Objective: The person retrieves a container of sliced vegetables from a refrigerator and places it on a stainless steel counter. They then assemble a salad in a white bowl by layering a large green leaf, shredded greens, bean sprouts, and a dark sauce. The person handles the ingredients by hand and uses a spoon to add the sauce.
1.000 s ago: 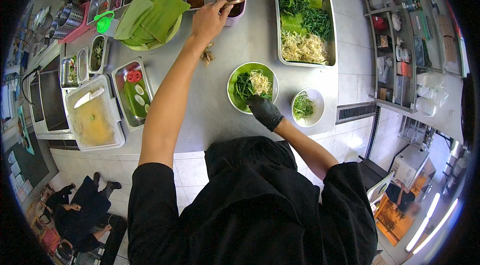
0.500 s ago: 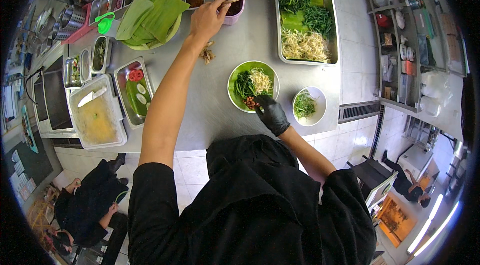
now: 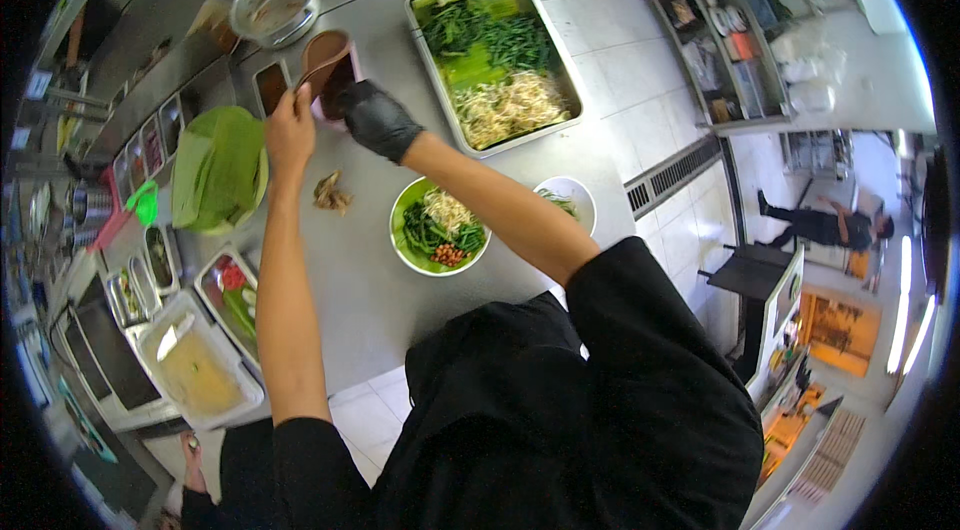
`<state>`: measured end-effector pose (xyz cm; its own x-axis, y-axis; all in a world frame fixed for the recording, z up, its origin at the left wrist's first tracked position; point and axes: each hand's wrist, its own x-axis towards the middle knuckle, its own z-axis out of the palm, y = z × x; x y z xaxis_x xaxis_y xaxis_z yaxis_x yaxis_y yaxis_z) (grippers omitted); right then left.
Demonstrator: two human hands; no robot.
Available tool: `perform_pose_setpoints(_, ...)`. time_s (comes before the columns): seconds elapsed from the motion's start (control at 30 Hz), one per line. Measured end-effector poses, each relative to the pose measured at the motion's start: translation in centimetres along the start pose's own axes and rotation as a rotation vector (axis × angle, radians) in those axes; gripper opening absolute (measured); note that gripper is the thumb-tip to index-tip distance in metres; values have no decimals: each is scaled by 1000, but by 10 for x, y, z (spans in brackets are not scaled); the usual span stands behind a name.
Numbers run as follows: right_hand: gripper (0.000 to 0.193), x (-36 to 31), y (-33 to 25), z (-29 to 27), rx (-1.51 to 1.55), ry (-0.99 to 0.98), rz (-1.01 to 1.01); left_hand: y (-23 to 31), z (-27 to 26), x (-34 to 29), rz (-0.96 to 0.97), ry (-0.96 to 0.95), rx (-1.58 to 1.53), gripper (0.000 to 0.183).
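My bare left hand (image 3: 290, 128) grips the edge of a brown lid (image 3: 326, 52) and holds it tilted up at a pink container (image 3: 331, 114) with dark contents. Over that container's opening is my right hand (image 3: 380, 122) in a black glove; its fingertips dip inside and are hidden. Nearer to me stands a white bowl (image 3: 441, 273) lined with green leaf. It holds dark leafy greens (image 3: 424, 229), bean sprouts (image 3: 450, 210) and a small heap of reddish-brown peanuts (image 3: 447, 255). My right forearm passes above the bowl's right side.
A steel tray (image 3: 487, 152) of greens and sprouts lies at the back right. A smaller white bowl (image 3: 584, 200) is partly behind my right forearm. Banana leaves (image 3: 217, 165) are stacked at left, near a brown scrap pile (image 3: 331, 194). A steel colander (image 3: 273, 5) stands farther back.
My right hand has gone from the peanuts in the bowl to the pink container. My left hand has tipped the brown lid up further. The whole view has turned and shifted.
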<state>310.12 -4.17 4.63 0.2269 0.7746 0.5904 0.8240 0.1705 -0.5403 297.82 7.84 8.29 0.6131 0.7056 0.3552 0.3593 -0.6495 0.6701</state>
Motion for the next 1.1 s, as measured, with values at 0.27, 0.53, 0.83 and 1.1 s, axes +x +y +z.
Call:
perform_pose_setpoints(0.27,15,19,-3,-1,-359,-90,-45,19,-1,-6,-78,-18,-22,46)
perform_pose_setpoints(0.53,25,-92,-64,-47,-94,-97,237,4,17,-44,264,-99,266,43)
perform_pose_setpoints(0.83,20,-152,-125,-113,-6,-163,577,29,-11,-57,174,-107,281,54)
perform_pose_setpoints(1.1,27,-202,-97,-118,35,-109,699,-13,14,-57,-367,22,-91,55)
